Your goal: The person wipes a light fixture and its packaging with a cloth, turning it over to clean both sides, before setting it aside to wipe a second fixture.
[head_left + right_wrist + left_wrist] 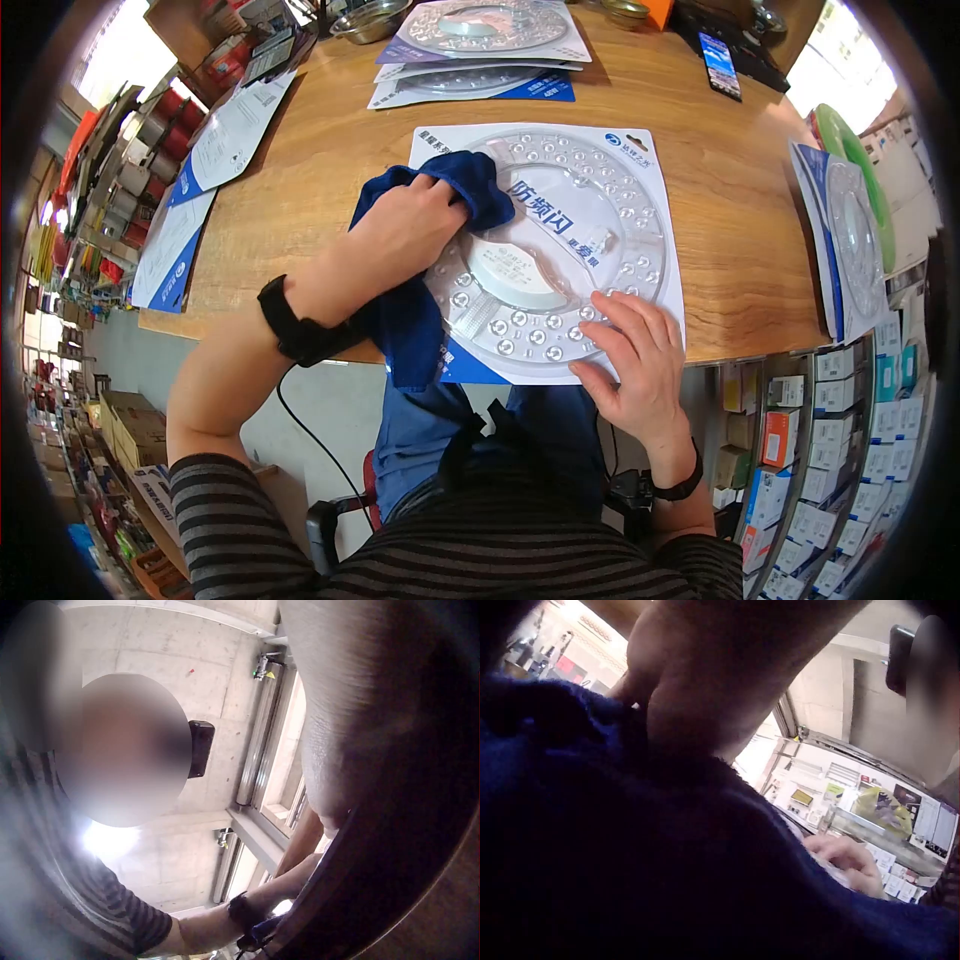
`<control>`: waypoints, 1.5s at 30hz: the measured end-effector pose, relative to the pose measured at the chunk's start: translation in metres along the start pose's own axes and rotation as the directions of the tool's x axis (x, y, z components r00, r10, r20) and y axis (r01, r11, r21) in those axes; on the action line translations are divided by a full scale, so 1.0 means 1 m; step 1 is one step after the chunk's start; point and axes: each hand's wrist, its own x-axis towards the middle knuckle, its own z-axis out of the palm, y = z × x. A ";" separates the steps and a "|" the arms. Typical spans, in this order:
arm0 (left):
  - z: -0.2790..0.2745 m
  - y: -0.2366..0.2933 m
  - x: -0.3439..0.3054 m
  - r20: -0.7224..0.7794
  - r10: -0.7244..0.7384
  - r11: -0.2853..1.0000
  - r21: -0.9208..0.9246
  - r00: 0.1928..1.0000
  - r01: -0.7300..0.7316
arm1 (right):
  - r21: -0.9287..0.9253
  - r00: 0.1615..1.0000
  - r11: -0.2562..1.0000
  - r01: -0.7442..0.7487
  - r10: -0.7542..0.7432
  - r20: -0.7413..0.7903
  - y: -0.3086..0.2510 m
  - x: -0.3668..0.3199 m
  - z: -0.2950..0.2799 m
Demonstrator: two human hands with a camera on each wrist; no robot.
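A blue cloth [410,335] is bunched in my left hand [408,225], whose fingers curl into it at the left side of a flat blister pack [655,165]. Under the clear plastic of this pack lies a ring-shaped LED lamp panel with round lenses and a white driver box [512,272]. Part of the cloth hangs over the pack's left edge. My right hand [640,365] rests on the pack's lower right, fingertips on the plastic and thumb near the front edge. The cloth [667,877] fills most of the left wrist view; dark shapes hide the right hand's contact in the right wrist view.
Similar packs [480,45] are stacked at the back of the wooden table [330,130]. More packs lie at the left edge [215,150] and stand at the right [845,235]. A phone [720,65] lies at the back right. Shelves of boxes flank the table.
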 end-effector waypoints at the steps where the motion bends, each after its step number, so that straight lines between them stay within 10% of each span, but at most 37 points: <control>1: -0.003 0.006 -0.002 0.000 -0.007 1.000 -0.002 1.000 0.007 | 0.002 1.000 1.000 0.005 -0.005 0.005 0.001 -0.001 -0.001; 11: -0.006 0.006 -0.012 -0.135 -0.010 0.980 -0.197 0.991 -0.017 | 0.010 0.999 1.000 -0.002 0.001 0.037 0.001 0.000 -0.003; 14: -0.016 0.005 0.008 0.180 -0.079 0.987 -0.124 0.980 0.103 | 0.012 0.999 1.000 0.001 -0.002 0.043 0.001 0.001 -0.005; 26: -0.018 0.003 0.076 0.205 0.066 0.998 -0.012 0.976 -0.065 | 0.023 0.998 1.000 -0.003 0.001 0.060 0.000 0.001 -0.003; 35: -0.038 0.001 0.026 0.339 -0.049 0.994 -0.079 0.940 0.080 | 0.005 1.000 1.000 0.015 -0.015 0.028 0.000 0.000 -0.001; 45: -0.042 0.043 -0.041 0.012 -0.028 0.999 -0.027 1.000 0.029 | 0.019 0.999 0.999 0.028 -0.028 0.023 0.001 -0.001 -0.003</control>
